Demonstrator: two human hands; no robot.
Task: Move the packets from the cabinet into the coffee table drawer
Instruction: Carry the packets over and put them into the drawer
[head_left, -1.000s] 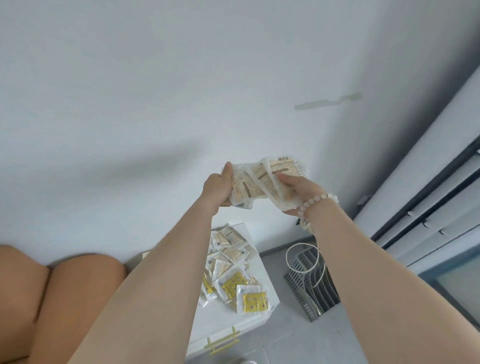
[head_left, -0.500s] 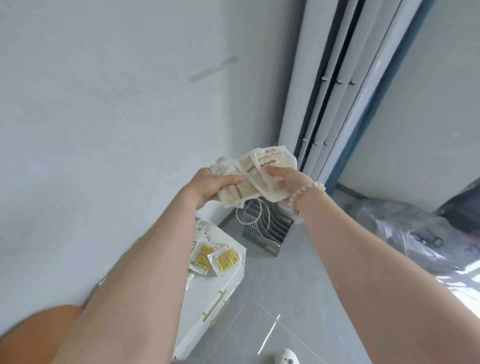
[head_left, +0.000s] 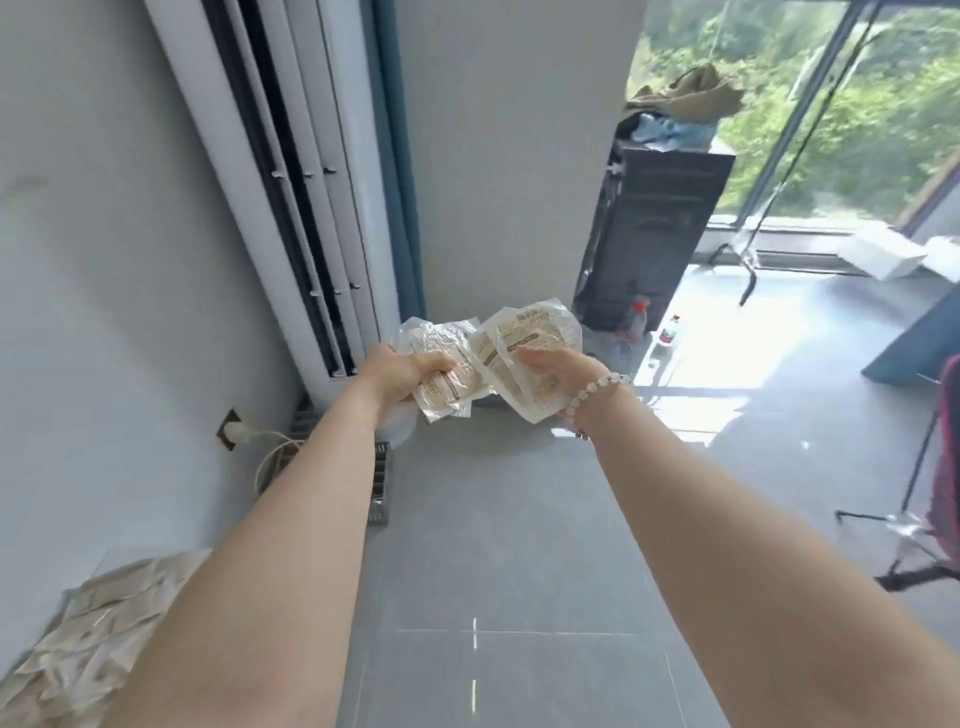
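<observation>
Grey tiled floor (head_left: 519, 545) — a tall black unit (head_left: 654, 234) and two bottles (head_left: 670, 330) stand there.

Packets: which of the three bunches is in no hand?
The pile at the lower left, lying loose; the left hand and right hand each grip one of the others.

packets (head_left: 488, 358) above floor (head_left: 498, 519); air conditioner (head_left: 291, 182) left

Single head-worn view, facing forward and down along outstretched arms, close
</observation>
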